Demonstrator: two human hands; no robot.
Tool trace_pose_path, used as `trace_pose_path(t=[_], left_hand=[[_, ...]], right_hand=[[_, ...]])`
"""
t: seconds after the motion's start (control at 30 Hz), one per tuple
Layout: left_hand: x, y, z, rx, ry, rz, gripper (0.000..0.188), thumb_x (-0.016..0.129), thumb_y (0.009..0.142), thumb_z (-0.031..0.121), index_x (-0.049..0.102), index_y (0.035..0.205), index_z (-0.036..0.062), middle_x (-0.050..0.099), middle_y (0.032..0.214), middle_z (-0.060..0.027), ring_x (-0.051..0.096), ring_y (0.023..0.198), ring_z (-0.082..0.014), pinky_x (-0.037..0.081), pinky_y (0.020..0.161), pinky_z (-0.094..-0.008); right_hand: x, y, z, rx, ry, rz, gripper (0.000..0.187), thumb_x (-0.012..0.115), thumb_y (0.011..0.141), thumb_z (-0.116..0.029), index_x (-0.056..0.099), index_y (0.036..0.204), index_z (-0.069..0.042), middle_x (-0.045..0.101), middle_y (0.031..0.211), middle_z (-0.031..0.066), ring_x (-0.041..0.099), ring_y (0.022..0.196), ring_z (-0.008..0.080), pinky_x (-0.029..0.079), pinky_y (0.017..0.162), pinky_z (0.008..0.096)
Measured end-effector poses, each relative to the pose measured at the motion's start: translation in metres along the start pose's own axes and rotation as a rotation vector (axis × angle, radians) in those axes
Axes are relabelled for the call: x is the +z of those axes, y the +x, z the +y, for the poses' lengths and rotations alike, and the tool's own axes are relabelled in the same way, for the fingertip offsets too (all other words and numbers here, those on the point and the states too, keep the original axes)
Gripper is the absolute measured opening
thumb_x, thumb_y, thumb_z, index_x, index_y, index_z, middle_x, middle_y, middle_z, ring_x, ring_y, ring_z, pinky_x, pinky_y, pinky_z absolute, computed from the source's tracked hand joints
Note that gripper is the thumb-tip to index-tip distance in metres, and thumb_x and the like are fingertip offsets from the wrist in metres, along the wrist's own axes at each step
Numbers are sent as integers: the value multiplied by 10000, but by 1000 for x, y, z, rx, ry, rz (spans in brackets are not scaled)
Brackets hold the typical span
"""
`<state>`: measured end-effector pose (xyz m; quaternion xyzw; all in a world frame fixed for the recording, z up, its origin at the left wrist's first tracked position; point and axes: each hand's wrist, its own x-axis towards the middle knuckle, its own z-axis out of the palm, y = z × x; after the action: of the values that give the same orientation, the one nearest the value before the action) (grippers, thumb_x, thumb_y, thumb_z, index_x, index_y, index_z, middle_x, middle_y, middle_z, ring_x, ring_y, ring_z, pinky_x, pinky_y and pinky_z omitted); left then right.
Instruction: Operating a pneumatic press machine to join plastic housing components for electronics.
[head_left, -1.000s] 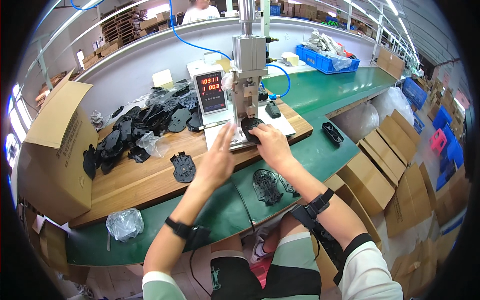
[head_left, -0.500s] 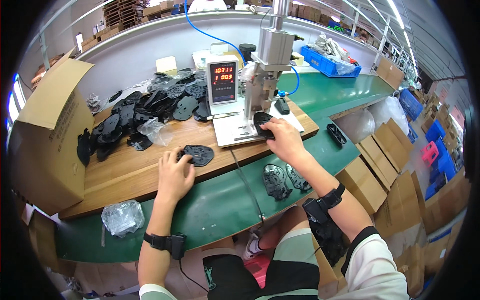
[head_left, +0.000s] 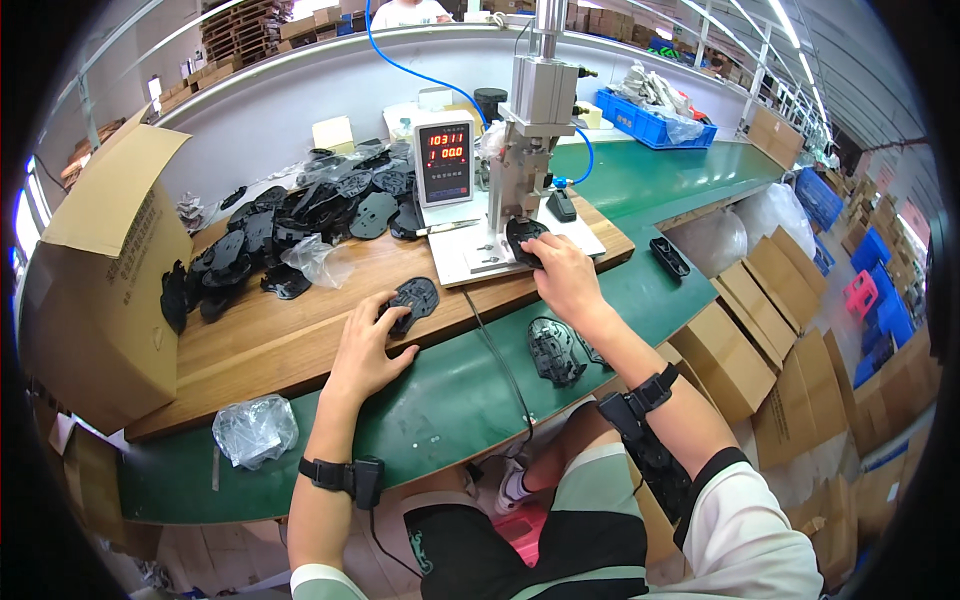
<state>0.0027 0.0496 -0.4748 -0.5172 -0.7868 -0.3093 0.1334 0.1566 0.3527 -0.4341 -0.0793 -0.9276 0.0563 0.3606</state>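
Two bare hands reach toward a metal press [head_left: 545, 90], which stands on a wooden board [head_left: 290, 335] on a green bench [head_left: 440, 420]. The right hand [head_left: 567, 278], in front of the press, is drawn in narrow and holds a black shell [head_left: 520, 236] by its near side; the shell is just below the tool of the press, over its pale base plate [head_left: 470, 262]. The left hand [head_left: 365, 350], to the left of the press and nearer the person, is spread wide: its fingers touch a flat black part [head_left: 418, 298] on the board, while its thumb stands well apart from that part.

Close beside the press on its left is a display box [head_left: 445, 165] with lit red digits. Farther left of the press lies a heap of black parts [head_left: 300, 205], and farthest left stands a cardboard box [head_left: 105, 290]. In front of the press, on the green surface, a ribbed black piece [head_left: 555, 350] lies near the right forearm. An oblong black piece [head_left: 669, 258] rests to the right of the press, and a blue crate [head_left: 655, 120] sits beyond it, behind and to the right.
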Motion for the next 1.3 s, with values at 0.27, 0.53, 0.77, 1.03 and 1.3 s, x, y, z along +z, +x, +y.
trace_pose_path(t=[0.27,0.53,0.77,1.03,1.3], left_hand=[[-5,5,10,39,-29,-90,480,842,765,114,718,1226,71,669,1307,-102,573,1273,-345,465,1115,-468],[-4,6,14,-38,-119,80,433,726,885,48,653,1311,25,683,1228,-178,601,1197,-381,506,1038,-457],[-4,7,15,-28,-166,80,487,667,897,5,586,1376,17,657,1276,-212,593,1245,-406,494,1063,-464],[-6,5,17,-18,-153,35,529,575,874,-72,586,1394,23,640,1304,-233,603,1257,-407,482,1089,-453],[-3,7,14,-28,-183,64,520,592,889,-86,594,1394,38,668,1260,-212,617,1219,-404,492,1060,-471]], right_hand=[[1,-1,3,15,12,17,369,646,793,43,726,1140,-52,676,1040,115,655,1060,357,557,915,481],[-2,-1,-2,1,-3,24,332,683,780,54,731,1096,-37,674,1033,111,660,1024,340,566,906,473],[0,-1,0,19,-1,10,336,668,784,59,731,1101,-34,672,1031,115,659,1027,346,565,906,478],[3,-3,-1,26,15,59,340,660,782,65,728,1100,-32,669,1034,120,651,1023,351,559,905,486],[4,-3,-1,25,20,51,348,651,783,73,723,1109,-29,667,1031,117,649,1014,350,558,903,484]])
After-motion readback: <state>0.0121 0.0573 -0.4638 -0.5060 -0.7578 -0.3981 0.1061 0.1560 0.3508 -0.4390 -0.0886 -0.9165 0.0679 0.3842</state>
